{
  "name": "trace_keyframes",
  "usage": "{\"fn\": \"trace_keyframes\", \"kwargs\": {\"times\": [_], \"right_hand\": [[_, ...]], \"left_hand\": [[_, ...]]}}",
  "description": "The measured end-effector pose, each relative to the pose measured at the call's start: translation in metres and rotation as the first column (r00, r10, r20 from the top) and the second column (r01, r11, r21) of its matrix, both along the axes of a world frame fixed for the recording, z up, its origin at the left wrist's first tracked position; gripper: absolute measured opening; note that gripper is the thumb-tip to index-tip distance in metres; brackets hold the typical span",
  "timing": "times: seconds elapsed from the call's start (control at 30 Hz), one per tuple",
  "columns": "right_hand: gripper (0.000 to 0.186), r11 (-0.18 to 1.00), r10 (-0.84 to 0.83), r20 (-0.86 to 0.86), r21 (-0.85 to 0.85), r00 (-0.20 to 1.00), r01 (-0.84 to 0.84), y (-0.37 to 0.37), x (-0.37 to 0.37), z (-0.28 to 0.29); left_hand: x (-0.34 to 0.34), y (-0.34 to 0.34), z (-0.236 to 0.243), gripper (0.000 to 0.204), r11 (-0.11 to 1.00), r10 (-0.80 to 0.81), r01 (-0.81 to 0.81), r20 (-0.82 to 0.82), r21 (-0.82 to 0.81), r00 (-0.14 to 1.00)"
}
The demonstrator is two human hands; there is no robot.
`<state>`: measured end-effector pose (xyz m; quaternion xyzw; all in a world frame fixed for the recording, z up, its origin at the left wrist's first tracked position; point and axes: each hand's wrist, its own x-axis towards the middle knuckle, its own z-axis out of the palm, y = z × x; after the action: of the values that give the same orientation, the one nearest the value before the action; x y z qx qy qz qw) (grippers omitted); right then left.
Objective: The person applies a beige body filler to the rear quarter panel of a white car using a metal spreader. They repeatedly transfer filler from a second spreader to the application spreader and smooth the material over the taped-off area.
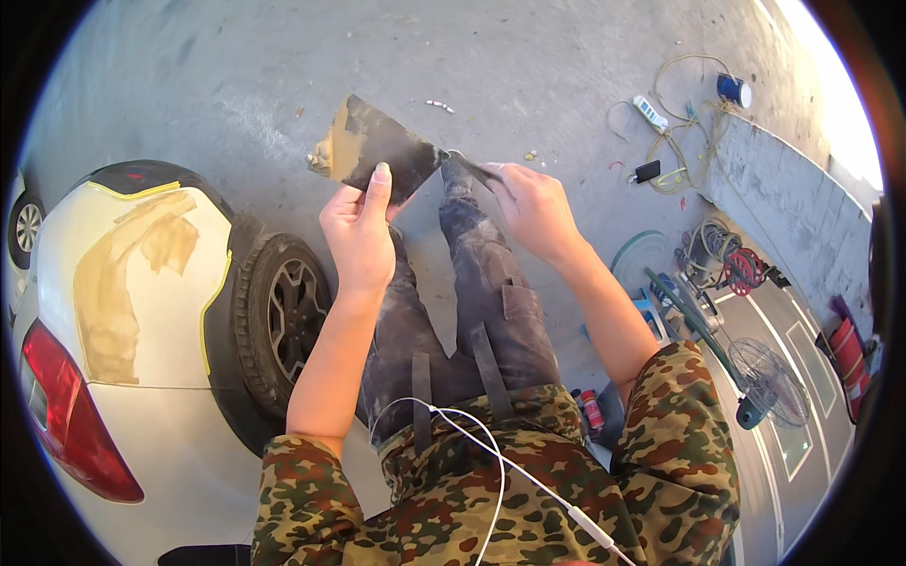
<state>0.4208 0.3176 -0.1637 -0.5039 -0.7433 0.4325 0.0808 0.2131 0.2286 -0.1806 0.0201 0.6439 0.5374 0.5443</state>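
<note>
My left hand point(359, 241) is closed on a dark flat mixing plate point(396, 151), thumb on top. Tan body filler point(344, 141) covers the plate's far left part, with a lump at its left corner. In my right hand point(536, 212) is a slim dark putty knife point(478, 174), its tip by the plate's right corner; the fingers hide much of it, and I cannot tell whether the two touch. To the left stands a white car whose rear panel point(170, 311) carries a smeared tan filler patch point(106, 316), bordered in places by yellow masking tape point(216, 321).
The car's wheel point(291, 307) and red tail light point(71, 420) are close on my left. At right are a power strip point(650, 113), loose yellow cable point(675, 156), a blue spool point(732, 91), a low wall point(783, 179) and a fan point(769, 382). A white cord point(528, 474) crosses my shirt.
</note>
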Motion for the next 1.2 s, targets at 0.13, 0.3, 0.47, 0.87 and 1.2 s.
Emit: {"fn": "trace_keyframes", "kwargs": {"times": [0.13,0.3,0.47,0.87,1.2], "right_hand": [[0.035,0.9,-0.179,-0.174,0.369,0.968,0.233,-0.023,-0.033,0.007],[0.02,0.966,0.113,0.497,-0.259,0.86,0.023,-0.012,-0.036,-0.039],[0.02,0.538,-0.818,-0.235,-0.637,0.526,0.552,0.004,-0.012,-0.044],[0.022,0.854,-0.353,-0.355,-0.5,0.865,0.144,-0.003,-0.027,0.0],[0.025,0.969,-0.069,-0.078,0.23,0.995,0.086,-0.044,-0.062,-0.002]], "left_hand": [[0.014,0.007,0.0,0.033,0.995,-0.089,0.097,-0.366,0.004,0.926],[0.008,0.009,0.023,0.02,0.969,-0.111,0.202,-0.482,0.142,0.869],[-0.006,0.007,0.021,0.015,0.978,-0.02,-0.018,0.179,0.209,0.984],[-0.015,-0.003,0.016,0.016,0.998,0.042,-0.05,0.241,0.026,0.97],[0.002,-0.015,0.012,0.036,0.97,-0.172,0.242,-0.642,0.022,0.747]]}}
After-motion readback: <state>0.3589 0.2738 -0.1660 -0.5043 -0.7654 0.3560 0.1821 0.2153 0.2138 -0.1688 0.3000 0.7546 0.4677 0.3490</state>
